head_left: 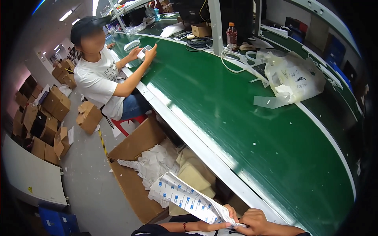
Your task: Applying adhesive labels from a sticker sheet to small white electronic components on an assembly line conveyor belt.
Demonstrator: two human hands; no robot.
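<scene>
A curled white sheet of adhesive backing paper (189, 201), printed all over in blue, slants up from the lower edge. My left hand (225, 217) is closed around its near end, and a dark red bracelet shows on that wrist. Against the left fingers, my right hand (254, 221) is closed in a pinch at the same end of the sheet. A small white edge shows by its fingertips; whether this is the sheet or a piece of it, I cannot tell. Both hands are just off the white edge of the green worktable (252, 157).
Crumpled paper (159, 161) fills an open cardboard box (128, 188) under the sheet. Farther along, a seated person (96, 74) holds a small white box (144, 52). A plastic bag (295, 76), a bottle (232, 36) and cables (200, 44) lie along the table's far side.
</scene>
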